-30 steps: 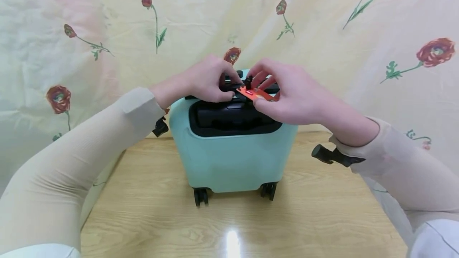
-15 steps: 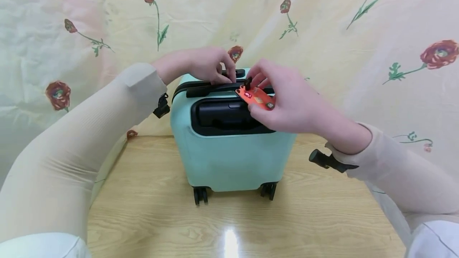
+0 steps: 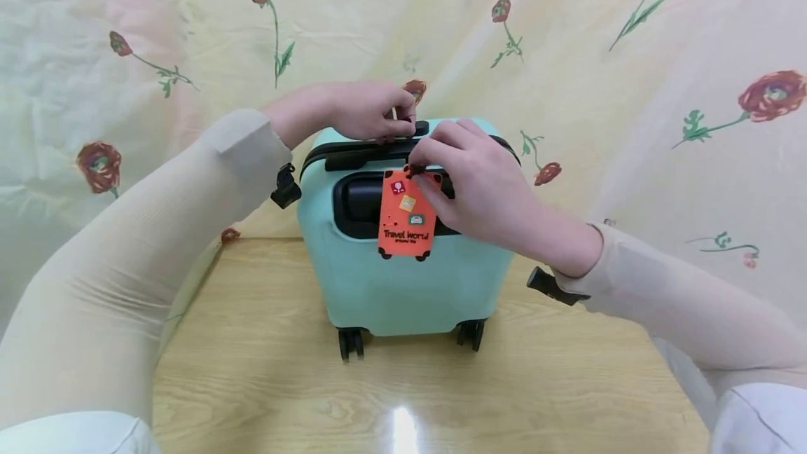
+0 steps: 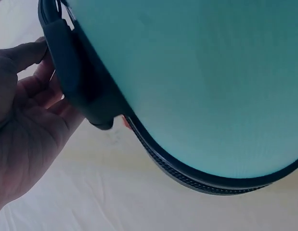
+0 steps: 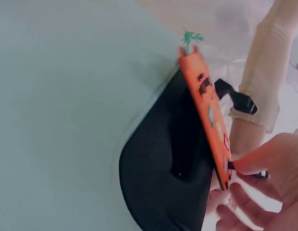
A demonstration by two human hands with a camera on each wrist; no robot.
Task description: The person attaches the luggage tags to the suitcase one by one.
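An orange luggage tag (image 3: 407,212) printed "Travel World" hangs flat-side forward in front of the mint-green suitcase (image 3: 410,286). My right hand (image 3: 469,177) pinches the tag's black strap at its upper end, between thumb and fingertips; the right wrist view has the tag (image 5: 206,103) edge-on, beside the black recess. Behind the suitcase's dark handle (image 3: 359,158), my left hand (image 3: 368,111) is bent over the top, thumb and index finger close together. In the left wrist view the handle hides the left fingertips, so I cannot tell what they hold.
The suitcase stands on caster wheels (image 3: 351,343) on a wood-grain surface (image 3: 265,384). Close behind it hangs a flower-printed cloth (image 3: 340,19). A black zipper seam (image 4: 201,180) curves round the shell. Black wrist mounts (image 3: 555,286) project below the sleeves.
My left hand first drew back from the tag to behind the handle. My right hand then moved left and turned the tag from lying tilted to hanging down, face forward.
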